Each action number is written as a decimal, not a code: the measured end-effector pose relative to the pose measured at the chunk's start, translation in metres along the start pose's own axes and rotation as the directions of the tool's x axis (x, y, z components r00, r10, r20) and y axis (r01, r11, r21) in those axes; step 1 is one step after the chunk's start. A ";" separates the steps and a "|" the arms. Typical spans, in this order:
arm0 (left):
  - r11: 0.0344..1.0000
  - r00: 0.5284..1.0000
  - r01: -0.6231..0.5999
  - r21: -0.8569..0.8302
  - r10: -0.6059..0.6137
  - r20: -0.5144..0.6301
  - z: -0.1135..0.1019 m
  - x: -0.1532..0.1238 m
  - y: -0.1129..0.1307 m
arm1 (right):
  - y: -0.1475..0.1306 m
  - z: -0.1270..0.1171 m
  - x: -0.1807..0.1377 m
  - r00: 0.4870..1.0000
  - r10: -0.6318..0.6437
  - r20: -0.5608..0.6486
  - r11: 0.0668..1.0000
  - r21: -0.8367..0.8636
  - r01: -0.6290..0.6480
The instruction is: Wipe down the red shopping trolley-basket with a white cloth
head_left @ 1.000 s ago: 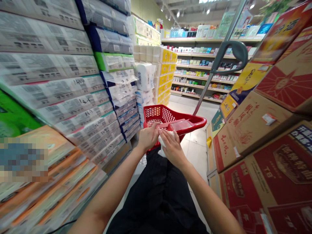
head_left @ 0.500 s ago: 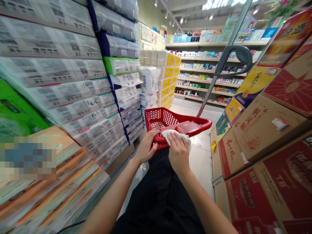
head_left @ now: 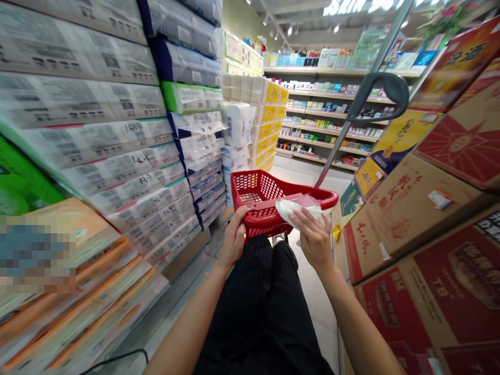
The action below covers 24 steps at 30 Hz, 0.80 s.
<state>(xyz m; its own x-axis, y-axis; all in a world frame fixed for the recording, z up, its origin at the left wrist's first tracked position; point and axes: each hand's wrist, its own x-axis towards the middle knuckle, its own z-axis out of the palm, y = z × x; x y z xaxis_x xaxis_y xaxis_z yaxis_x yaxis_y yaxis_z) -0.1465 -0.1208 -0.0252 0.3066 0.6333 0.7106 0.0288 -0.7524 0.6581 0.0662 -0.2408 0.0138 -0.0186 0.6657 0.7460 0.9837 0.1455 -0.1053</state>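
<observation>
A red plastic shopping basket [head_left: 269, 227] with mesh sides is in front of my knees, its long handle [head_left: 380, 99] slanting up to the right with a grey grip. With fingers curled over the near left corner of the rim, my left hand [head_left: 234, 235] grips the basket. My right hand [head_left: 314, 237] presses a white cloth [head_left: 291, 212] onto the near rim, toward the right. The cloth and fingers cover part of a flat panel on that rim.
Stacked tissue packs [head_left: 113, 99] rise close on the left, above orange packs [head_left: 78, 271]. Cardboard boxes [head_left: 422, 198] line the right side. Shelves of small goods [head_left: 324, 104] stand beyond, across a pale tiled floor [head_left: 291, 164].
My right hand has slid the white cloth rightward along the basket's near rim, onto the flat panel. My left hand stays at the left corner. The view has shifted slightly.
</observation>
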 end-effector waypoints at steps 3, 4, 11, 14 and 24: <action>0.997 0.997 -0.019 -0.080 0.013 -0.074 0.005 0.002 0.000 | -0.005 0.008 0.006 0.998 0.052 -0.040 0.998 -0.040 -0.054; 0.995 0.996 -0.020 -0.096 0.011 -0.088 0.006 0.002 0.000 | -0.016 0.013 0.010 0.997 0.061 -0.053 0.997 -0.035 -0.063; 0.992 0.989 0.024 -0.126 -0.042 -0.144 0.007 0.000 -0.005 | -0.109 0.043 0.050 0.996 0.042 0.083 0.994 0.094 -0.050; 0.995 0.992 0.014 -0.101 -0.026 -0.120 0.005 0.000 -0.008 | -0.109 0.042 0.050 0.995 -0.005 0.095 0.989 0.148 -0.009; 0.999 0.999 0.007 -0.033 -0.009 -0.050 0.000 0.005 0.004 | -0.016 0.014 0.016 0.998 0.060 0.026 0.995 0.081 -0.061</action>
<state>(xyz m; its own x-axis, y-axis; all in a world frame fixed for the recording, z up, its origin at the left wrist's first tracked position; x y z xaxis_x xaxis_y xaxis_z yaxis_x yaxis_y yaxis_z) -0.1450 -0.1205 -0.0193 0.2584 0.6482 0.7163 -0.0008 -0.7414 0.6711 0.0481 -0.2221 0.0186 0.0354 0.6918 0.7212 0.9654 0.1630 -0.2037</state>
